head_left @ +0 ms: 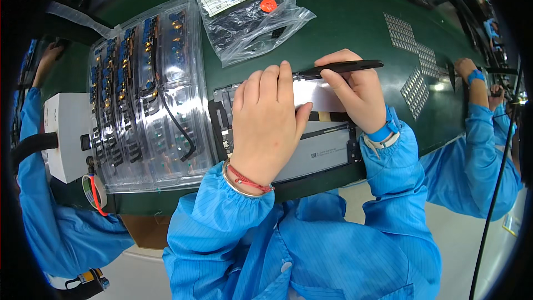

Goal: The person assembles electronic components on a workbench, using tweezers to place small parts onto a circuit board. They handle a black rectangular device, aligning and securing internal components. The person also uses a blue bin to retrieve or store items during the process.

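Observation:
My left hand [266,122] lies palm down with fingers stretched out on an opened tablet-like device [311,158]. The device shows a black frame, grey battery-like panels and a bright silvery plate. Between the fingers and thumb of my right hand [358,91] is a pair of black tweezers [355,66], held nearly level. Their thin end points left, to the device's far edge beside my left fingertips. What the tip touches is too small to tell. My left palm hides part of the device's left half.
Left of the device, a clear plastic tray [205,150] holds rows of flex cables. A zip bag [244,28] with a label lies behind. Small dotted sheets [427,58] lie at the right. A white box [64,155] stands at the left. Co-workers in blue sleeves sit on both sides.

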Motion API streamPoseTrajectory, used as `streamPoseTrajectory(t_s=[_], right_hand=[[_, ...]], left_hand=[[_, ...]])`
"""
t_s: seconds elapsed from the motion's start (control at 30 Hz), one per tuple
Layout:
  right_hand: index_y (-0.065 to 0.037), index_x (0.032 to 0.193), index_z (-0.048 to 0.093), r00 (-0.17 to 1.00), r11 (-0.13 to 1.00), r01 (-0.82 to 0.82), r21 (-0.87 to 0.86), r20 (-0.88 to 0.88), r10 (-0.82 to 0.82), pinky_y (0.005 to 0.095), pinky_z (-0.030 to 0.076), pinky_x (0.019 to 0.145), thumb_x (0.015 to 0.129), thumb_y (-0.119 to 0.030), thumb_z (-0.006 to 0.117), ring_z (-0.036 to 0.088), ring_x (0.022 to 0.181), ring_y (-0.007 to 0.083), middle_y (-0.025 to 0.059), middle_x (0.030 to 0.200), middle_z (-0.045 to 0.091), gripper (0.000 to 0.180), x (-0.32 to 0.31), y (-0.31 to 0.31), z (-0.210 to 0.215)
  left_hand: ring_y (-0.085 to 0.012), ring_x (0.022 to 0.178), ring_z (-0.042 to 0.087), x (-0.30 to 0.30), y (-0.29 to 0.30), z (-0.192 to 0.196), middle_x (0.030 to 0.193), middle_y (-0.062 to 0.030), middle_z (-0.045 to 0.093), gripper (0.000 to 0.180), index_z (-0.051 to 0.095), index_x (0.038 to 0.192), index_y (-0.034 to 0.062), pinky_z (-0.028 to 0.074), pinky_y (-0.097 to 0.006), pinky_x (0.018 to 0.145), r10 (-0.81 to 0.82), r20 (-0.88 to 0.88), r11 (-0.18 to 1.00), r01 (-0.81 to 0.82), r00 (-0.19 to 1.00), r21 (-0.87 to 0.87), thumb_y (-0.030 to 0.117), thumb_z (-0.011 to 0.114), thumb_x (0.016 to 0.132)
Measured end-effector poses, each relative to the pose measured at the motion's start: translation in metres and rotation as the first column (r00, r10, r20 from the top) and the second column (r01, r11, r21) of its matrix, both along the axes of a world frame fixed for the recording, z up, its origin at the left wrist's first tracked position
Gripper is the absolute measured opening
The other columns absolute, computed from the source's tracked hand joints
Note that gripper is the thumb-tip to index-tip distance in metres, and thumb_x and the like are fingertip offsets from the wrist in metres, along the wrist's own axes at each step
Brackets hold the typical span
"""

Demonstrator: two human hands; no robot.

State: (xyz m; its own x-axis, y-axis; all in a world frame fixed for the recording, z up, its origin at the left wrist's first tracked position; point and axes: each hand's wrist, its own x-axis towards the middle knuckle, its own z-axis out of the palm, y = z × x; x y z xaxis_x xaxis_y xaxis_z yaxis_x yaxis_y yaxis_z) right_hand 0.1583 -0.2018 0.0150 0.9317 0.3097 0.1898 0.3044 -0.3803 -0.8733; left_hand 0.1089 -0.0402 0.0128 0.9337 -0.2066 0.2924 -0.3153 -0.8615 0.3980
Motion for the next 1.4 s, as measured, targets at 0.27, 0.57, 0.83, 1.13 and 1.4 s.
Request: streamPoseTrajectory(t_s=[0.27,0.57,0.83,1.13,1.4], right_hand=[[0.001,0.089,0.059,1.0,1.0,0.002,-0.01,0.029,-0.002,0.0262,0.046,0.064,0.078,-0.006,0.057,0.059,0.072,0.0194,0.0105,0.084,0.059,0.013,0.001,0.001,0.0],[0.001,0.089,0.06,1.0,1.0,-0.002,-0.013,0.014,0.002,0.0258,0.046,0.063,0.078,-0.007,0.057,0.059,0.072,0.0185,0.01,0.084,0.059,0.014,0.0,-0.001,-0.002],[0.002,0.085,0.05,0.944,0.928,-0.045,0.369,0.32,-0.081,0.026,0.045,0.063,0.08,0.004,0.041,0.053,0.073,0.0141,0.0111,0.092,0.053,0.01,0.005,-0.008,0.007],[0.002,0.098,0.054,0.977,0.756,0.211,-0.619,0.121,-0.174,0.0324,0.045,0.064,0.072,-0.011,0.062,0.056,0.076,0.0253,0.0141,0.084,0.053,0.03,-0.084,-0.083,0.031],[0.003,0.113,0.047,0.995,0.842,0.102,-0.53,0.053,-0.086,0.0327,0.044,0.077,0.057,-0.015,0.076,0.054,0.088,0.0289,0.0136,0.097,0.05,0.065,-0.106,-0.086,0.013]], left_hand=[[-0.0299,0.1,0.044,0.0,0.0,0.0,0.108,-0.0157,0.048,0.052,0.044,0.116,-0.0038,0.036,-0.039,0.084,0.001,-0.004,1.0,-0.001,1.0,0.011,0.025,0.059,0.076],[-0.0296,0.1,0.044,0.0,0.0,-0.002,0.108,-0.0152,0.048,0.053,0.044,0.116,-0.0037,0.036,-0.039,0.084,-0.006,0.0,1.0,0.006,1.0,0.011,0.027,0.058,0.076],[-0.031,0.099,0.046,-0.01,0.002,0.005,0.108,-0.0158,0.047,0.052,0.045,0.115,-0.0026,0.038,-0.039,0.083,-0.011,0.065,0.999,0.014,0.998,-0.049,0.021,0.063,0.072],[-0.0341,0.092,0.051,-0.143,0.047,0.031,0.103,-0.0188,0.052,0.052,0.045,0.115,-0.0033,0.043,-0.037,0.077,0.203,-0.289,0.975,-0.222,0.936,-0.033,0.015,0.065,0.071],[-0.0334,0.093,0.051,-0.131,0.025,0.0,0.105,-0.0199,0.049,0.054,0.042,0.117,-0.0066,0.044,-0.036,0.08,0.266,-0.096,0.955,-0.276,0.959,-0.111,0.013,0.065,0.072]])
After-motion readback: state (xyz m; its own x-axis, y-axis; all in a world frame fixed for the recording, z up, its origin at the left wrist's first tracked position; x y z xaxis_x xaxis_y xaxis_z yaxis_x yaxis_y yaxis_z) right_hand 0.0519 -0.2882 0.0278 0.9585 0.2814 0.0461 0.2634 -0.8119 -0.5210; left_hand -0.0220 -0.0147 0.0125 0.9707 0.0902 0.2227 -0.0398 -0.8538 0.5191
